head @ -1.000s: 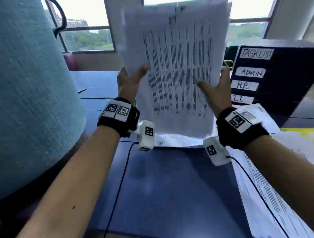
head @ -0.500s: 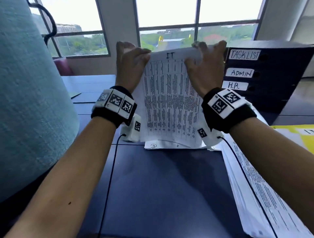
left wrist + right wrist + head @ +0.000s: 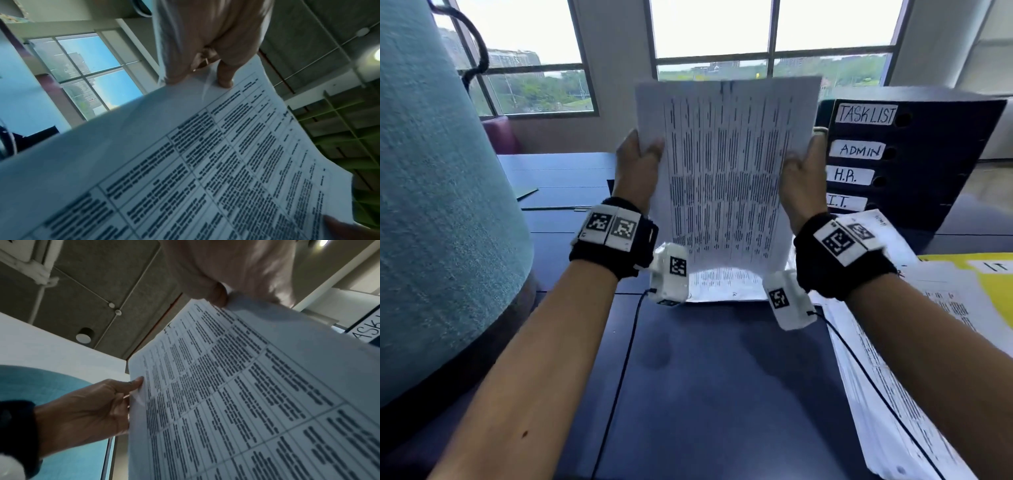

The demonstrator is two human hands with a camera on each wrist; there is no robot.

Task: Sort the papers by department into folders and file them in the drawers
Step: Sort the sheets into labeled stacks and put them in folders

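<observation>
I hold a stack of printed papers (image 3: 726, 171) upright above the dark blue desk (image 3: 715, 377). My left hand (image 3: 638, 161) grips its left edge, thumb on the front. My right hand (image 3: 803, 168) grips its right edge. The sheets carry a printed table (image 3: 226, 170) and a handwritten mark at the top (image 3: 169, 325). Another sheet (image 3: 726, 286) lies flat on the desk below the stack. To the right stands a dark drawer unit (image 3: 914, 154) with labels TASK LIST, ADMIN, H.R. and I.T. A yellow folder (image 3: 993, 284) marked IT lies at the far right.
A large teal fabric-covered object (image 3: 438, 205) fills the left side. More printed papers (image 3: 887, 394) are spread along the desk's right edge. Thin black cables (image 3: 619, 377) run from both wrist cameras along my arms. Windows (image 3: 715, 41) lie behind the desk.
The stack stood on the desk with both hands curled over its top edge. Now it is lifted higher and both hands hold its side edges.
</observation>
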